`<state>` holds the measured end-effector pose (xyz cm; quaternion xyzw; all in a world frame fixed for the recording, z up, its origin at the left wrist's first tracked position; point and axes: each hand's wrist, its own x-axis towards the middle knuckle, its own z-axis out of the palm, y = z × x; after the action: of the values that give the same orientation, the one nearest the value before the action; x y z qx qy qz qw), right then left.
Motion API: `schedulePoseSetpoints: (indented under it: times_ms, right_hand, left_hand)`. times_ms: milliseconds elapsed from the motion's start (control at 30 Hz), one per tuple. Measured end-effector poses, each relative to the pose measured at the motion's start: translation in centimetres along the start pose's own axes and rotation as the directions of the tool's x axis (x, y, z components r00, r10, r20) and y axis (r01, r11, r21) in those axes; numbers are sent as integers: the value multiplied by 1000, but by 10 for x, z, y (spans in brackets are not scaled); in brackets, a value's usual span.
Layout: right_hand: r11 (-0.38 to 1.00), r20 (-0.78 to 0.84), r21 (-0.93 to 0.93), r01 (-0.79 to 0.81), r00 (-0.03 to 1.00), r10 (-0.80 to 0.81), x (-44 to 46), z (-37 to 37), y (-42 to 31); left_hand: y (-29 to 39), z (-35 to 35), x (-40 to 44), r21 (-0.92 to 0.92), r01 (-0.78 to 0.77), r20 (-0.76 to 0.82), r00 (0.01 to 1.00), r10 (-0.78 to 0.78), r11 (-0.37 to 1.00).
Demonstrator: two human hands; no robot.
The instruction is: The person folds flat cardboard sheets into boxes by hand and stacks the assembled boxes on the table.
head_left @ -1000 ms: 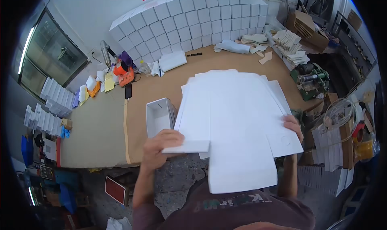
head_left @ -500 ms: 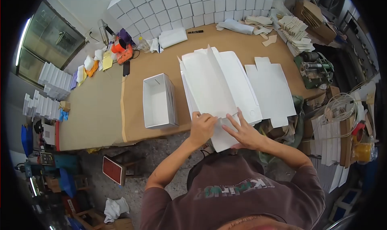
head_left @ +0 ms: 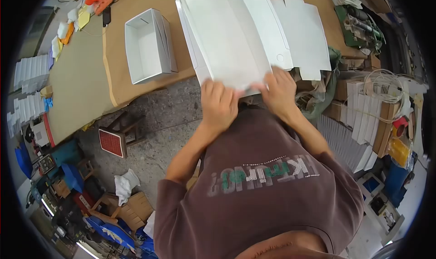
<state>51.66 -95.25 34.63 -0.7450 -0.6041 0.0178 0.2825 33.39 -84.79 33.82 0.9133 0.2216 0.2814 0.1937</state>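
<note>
A partly folded white cardboard box (head_left: 222, 36) lies on the table in front of my body, its long sides raised. My left hand (head_left: 219, 103) is closed over the left corner of its near end, fingers curled over the edge. At the right corner of the same end, my right hand (head_left: 279, 90) grips the cardboard, slightly blurred by motion. Both thumbs point inward along the near edge, and the fold between them is partly hidden. Other flat white cardboard (head_left: 278, 43) lies under and to the right of the box.
An open, formed white box (head_left: 152, 45) stands to the left on the brown table (head_left: 184, 61). Another flat cut blank (head_left: 306, 36) lies at the right, near a green machine (head_left: 359, 27). A red-topped stool (head_left: 112, 141) is on the floor at left.
The view has tilted downward. My right hand's spread fingers have closed on the near end, and my left hand has moved to the left corner. The near flap has been folded up.
</note>
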Motion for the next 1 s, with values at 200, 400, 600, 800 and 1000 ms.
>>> schedulePoseSetpoints:
  times_ms: [200, 400, 600, 800, 1000]
  right_hand:
    - [826, 62, 495, -269, 959, 275, 108, -28, 71]
    - [399, 85, 913, -90, 996, 29, 176, 46, 78]
    - [181, -318, 942, 282, 923, 217, 165, -25, 20]
    - [952, 307, 289, 104, 931, -195, 218, 59, 91]
    - [823, 666, -452, 344, 744, 55, 239, 49, 39]
  left_hand:
    - [-76, -33, 78, -364, 184, -118, 963, -241, 913]
    - [-113, 27, 156, -762, 11, -127, 978, -167, 648]
    - [-77, -16, 139, -849, -199, -310, 938, -157, 489]
    - [-156, 8, 188, -329, 221, 436, 898, -61, 918]
    - [-134, 14, 214, 290, -42, 631, 760, -158, 956]
